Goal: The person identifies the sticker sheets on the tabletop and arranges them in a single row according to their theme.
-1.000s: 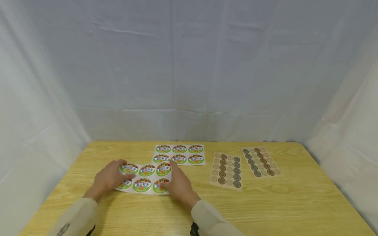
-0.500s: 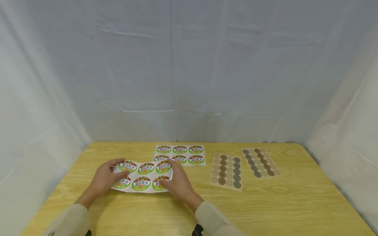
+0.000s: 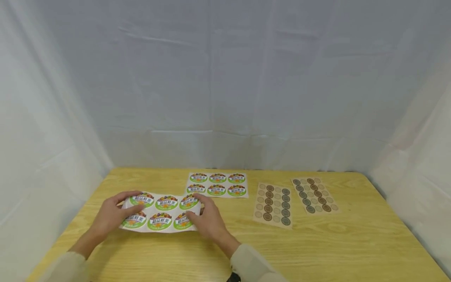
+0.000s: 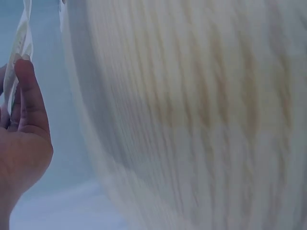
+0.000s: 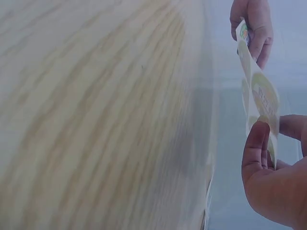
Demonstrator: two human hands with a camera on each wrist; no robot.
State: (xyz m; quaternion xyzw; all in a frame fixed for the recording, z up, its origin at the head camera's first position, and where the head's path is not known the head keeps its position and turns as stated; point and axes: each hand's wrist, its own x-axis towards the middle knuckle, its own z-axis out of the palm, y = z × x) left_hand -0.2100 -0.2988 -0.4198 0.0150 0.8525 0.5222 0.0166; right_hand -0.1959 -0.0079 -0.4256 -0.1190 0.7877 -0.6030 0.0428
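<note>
- Across the bench (image 3: 317, 243), a green-and-white sticker sheet (image 3: 162, 212) has shifted leftward, away from the matching sheet (image 3: 217, 184) behind it — my read: this one is now the piece being worked.
- From my remote seat, I see it held off the bench at front left.
- Left hand (image 3: 110, 213): fingers closed on its left edge.
- Right hand (image 3: 210, 222): fingers pinching the right edge — thumb on the print.

The light is soft and a bit dim on the grey back cloth (image 3: 232, 78), a faint shadow lies on the table (image 3: 334, 250) by the left hand (image 3: 109, 215), and both wrist views look pale, hazy and blurry, with the table looking bent in the left one.
</note>
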